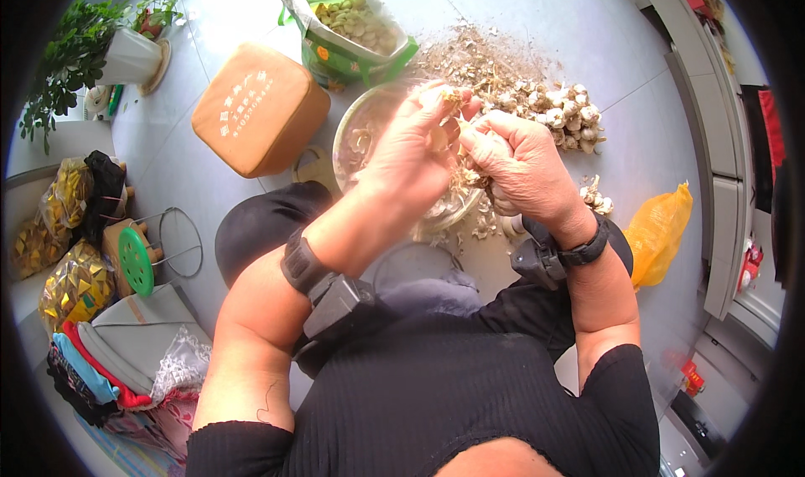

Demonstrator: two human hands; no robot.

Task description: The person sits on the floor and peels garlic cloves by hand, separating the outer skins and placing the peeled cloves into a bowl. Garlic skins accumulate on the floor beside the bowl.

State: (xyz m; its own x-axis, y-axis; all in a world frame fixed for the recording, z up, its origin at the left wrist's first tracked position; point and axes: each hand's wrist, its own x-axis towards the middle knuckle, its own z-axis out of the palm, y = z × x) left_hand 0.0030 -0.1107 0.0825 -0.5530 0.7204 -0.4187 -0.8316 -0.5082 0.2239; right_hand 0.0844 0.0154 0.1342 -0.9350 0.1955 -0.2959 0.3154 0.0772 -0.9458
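Both hands are raised over the right part of a large round basin [341, 159] that holds papery garlic skins. My left hand [409, 144] is slightly blurred and pinches a piece of garlic [450, 96] with dry, rough matter on it between thumb and fingers. Close beside it, my right hand [531, 162] is closed around a garlic bulb [501, 201], whose pale side shows below the fingers. Dry skin and roots fill the gap between the hands. The fingers hide part of what each one grips.
Beyond the basin, whole garlic bulbs [575, 115] lie heaped beside loose skins and dirt [471, 56]. A green bag [393, 68] of separated cloves stands behind. At left is an orange-brown stool [251, 106] bearing writing; at right, a yellow sack [660, 238] and a small garlic cluster [596, 199].
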